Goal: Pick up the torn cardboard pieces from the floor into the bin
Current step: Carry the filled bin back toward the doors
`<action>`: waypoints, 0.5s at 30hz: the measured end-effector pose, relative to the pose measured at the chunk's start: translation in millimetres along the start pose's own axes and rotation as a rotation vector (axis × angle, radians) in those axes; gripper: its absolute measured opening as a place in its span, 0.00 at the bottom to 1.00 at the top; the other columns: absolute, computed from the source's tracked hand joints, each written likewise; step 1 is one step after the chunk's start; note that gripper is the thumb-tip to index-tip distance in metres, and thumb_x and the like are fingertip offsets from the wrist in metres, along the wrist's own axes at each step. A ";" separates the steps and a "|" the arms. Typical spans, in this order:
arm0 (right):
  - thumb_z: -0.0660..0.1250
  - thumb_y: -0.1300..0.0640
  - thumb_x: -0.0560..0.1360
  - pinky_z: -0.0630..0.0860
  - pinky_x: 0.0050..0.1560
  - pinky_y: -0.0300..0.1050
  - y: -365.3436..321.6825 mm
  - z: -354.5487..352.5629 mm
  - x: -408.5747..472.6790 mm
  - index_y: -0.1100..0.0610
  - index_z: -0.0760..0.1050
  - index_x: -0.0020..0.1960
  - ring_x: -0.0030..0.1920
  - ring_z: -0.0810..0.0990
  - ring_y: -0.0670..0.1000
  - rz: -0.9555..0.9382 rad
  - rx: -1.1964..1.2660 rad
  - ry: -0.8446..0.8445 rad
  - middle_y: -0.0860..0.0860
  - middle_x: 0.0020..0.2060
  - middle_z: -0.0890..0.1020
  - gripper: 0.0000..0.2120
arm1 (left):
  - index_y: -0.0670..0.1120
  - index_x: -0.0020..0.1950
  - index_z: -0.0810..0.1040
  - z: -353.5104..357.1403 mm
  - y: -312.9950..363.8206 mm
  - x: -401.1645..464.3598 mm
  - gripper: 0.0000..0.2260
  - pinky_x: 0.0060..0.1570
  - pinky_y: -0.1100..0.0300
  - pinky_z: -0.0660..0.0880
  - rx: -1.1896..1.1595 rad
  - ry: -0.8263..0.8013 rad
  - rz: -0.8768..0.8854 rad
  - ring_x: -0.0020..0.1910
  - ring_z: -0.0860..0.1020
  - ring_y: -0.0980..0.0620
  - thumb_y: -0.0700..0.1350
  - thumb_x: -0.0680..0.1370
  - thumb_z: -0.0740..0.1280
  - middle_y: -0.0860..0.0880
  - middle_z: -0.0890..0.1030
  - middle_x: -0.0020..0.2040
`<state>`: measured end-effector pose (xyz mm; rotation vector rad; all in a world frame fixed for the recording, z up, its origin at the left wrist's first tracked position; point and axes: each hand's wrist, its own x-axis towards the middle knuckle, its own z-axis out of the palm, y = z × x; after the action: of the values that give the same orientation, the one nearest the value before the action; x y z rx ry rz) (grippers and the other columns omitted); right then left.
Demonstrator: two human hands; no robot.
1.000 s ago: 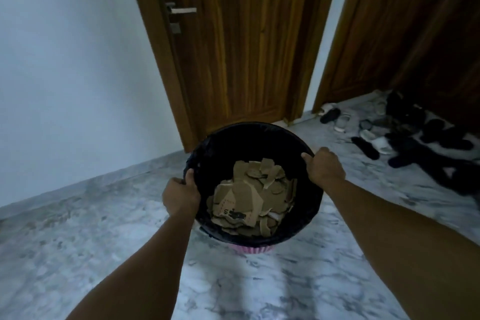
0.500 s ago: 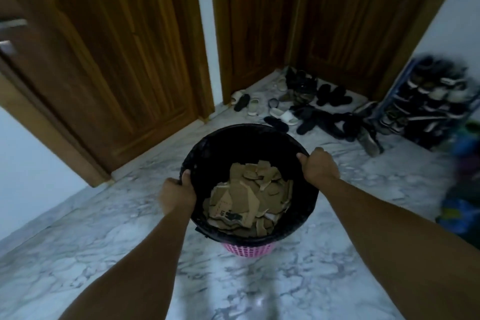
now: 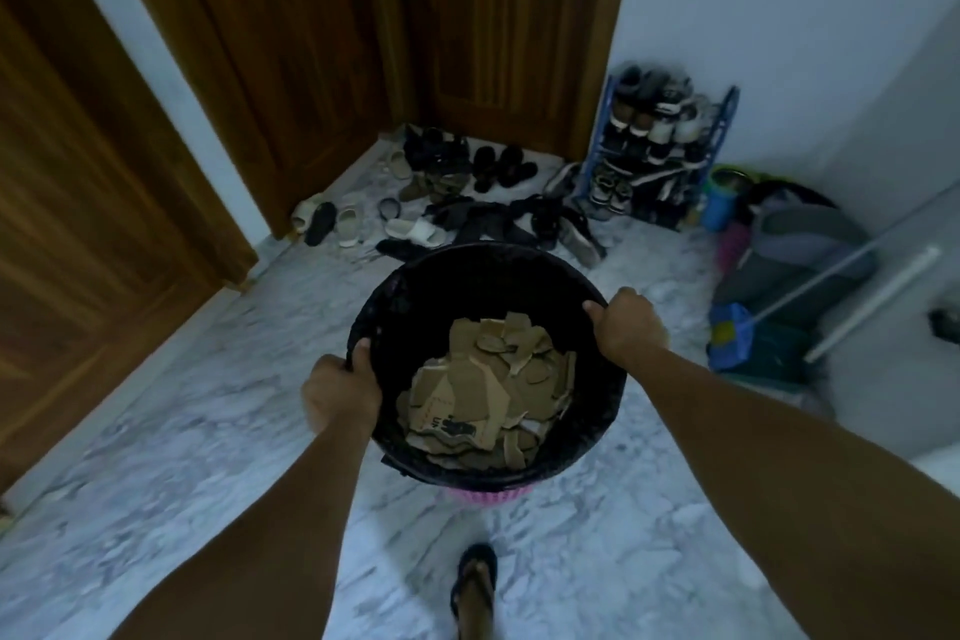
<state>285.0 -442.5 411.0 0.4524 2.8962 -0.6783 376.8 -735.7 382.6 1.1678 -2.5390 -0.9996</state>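
A round bin [image 3: 447, 286] lined with a black bag, pink at its base, hangs above the marble floor in front of me. Several torn brown cardboard pieces [image 3: 488, 385] lie piled inside it. My left hand [image 3: 340, 392] grips the bin's left rim, thumb inside the edge. On the right rim my right hand [image 3: 626, 325] holds on the same way. No cardboard shows on the visible floor.
Wooden doors [image 3: 291, 42] stand ahead and to the left. Loose shoes and sandals [image 3: 441, 203] litter the far floor beside a blue shoe rack [image 3: 660, 146]. Bags, a blue dustpan [image 3: 730, 335] and a long pole lie at the right. My sandalled foot [image 3: 475, 582] is below the bin.
My view has swung to the right, bringing the shoe rack, bags and dustpan into sight. Both hands keep their grip on the bin's rim throughout.
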 end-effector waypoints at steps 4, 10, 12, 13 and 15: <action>0.59 0.43 0.80 0.73 0.54 0.52 36.2 -20.0 36.0 0.65 0.68 0.65 0.61 0.76 0.63 0.089 -0.002 0.029 0.62 0.61 0.75 0.26 | 0.36 0.48 0.78 49.2 48.0 6.3 0.25 0.39 0.54 0.68 0.008 -0.076 0.064 0.48 0.79 0.37 0.59 0.80 0.59 0.36 0.81 0.45; 0.60 0.43 0.80 0.74 0.54 0.53 91.0 -47.7 89.3 0.65 0.69 0.64 0.61 0.76 0.63 0.268 0.082 0.058 0.63 0.61 0.76 0.25 | 0.35 0.49 0.78 129.7 122.1 12.5 0.27 0.40 0.53 0.69 -0.015 -0.201 0.107 0.49 0.79 0.37 0.60 0.79 0.59 0.35 0.81 0.48; 0.60 0.44 0.80 0.74 0.54 0.52 114.6 -56.3 107.7 0.65 0.69 0.64 0.61 0.76 0.63 0.332 0.148 0.088 0.63 0.61 0.76 0.25 | 0.34 0.48 0.78 160.4 147.0 9.0 0.27 0.44 0.51 0.71 -0.033 -0.255 0.120 0.49 0.79 0.36 0.60 0.80 0.59 0.34 0.81 0.49; 0.61 0.45 0.80 0.74 0.55 0.52 127.4 -62.4 115.9 0.66 0.68 0.65 0.62 0.76 0.63 0.367 0.168 0.104 0.64 0.61 0.76 0.26 | 0.34 0.49 0.78 174.9 161.1 4.2 0.27 0.46 0.51 0.72 -0.032 -0.280 0.125 0.50 0.79 0.36 0.59 0.80 0.59 0.34 0.81 0.50; 0.60 0.45 0.80 0.73 0.56 0.53 153.8 -72.5 129.2 0.67 0.66 0.67 0.63 0.75 0.64 0.409 0.169 0.115 0.65 0.62 0.75 0.27 | 0.35 0.52 0.78 200.4 183.9 -7.6 0.26 0.49 0.51 0.72 -0.029 -0.334 0.123 0.52 0.78 0.36 0.59 0.80 0.59 0.34 0.80 0.52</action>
<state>207.3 -245.0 387.0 1.0983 2.7225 -0.8490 187.5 -543.2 348.9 0.8869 -2.7939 -1.2880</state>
